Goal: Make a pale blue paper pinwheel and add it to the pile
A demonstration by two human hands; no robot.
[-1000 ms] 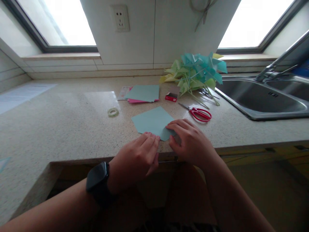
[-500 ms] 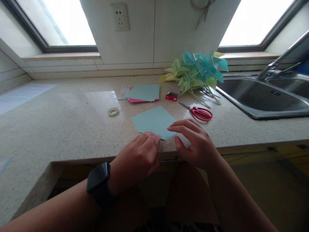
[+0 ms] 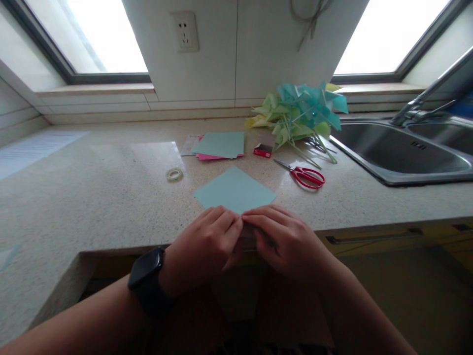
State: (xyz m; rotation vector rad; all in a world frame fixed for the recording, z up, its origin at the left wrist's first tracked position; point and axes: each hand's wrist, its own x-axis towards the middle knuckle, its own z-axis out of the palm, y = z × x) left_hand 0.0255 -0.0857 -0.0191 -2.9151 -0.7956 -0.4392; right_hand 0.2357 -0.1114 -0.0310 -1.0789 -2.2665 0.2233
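Observation:
A light blue square paper sheet [image 3: 234,192] lies on the speckled countertop [image 3: 92,197], turned so one corner points at me. My left hand [image 3: 207,244], with a black watch [image 3: 146,276] on its wrist, and my right hand [image 3: 286,241] meet at that near corner by the counter's front edge. Both hands have their fingers bent and pressed together on the corner, and their fingertips touch each other. The corner itself is hidden under them.
Red-handled scissors [image 3: 308,176] lie right of the sheet, a small tape roll [image 3: 174,173] to its left. Behind are a stack of blue and pink paper [image 3: 219,144], a small red box [image 3: 263,149] and a heap of paper pinwheels [image 3: 299,111]. A steel sink [image 3: 402,153] is at the right.
The sheet has turned and slid slightly towards me. My right hand moved left and nearer, from the sheet's right corner to join the left hand at the near corner.

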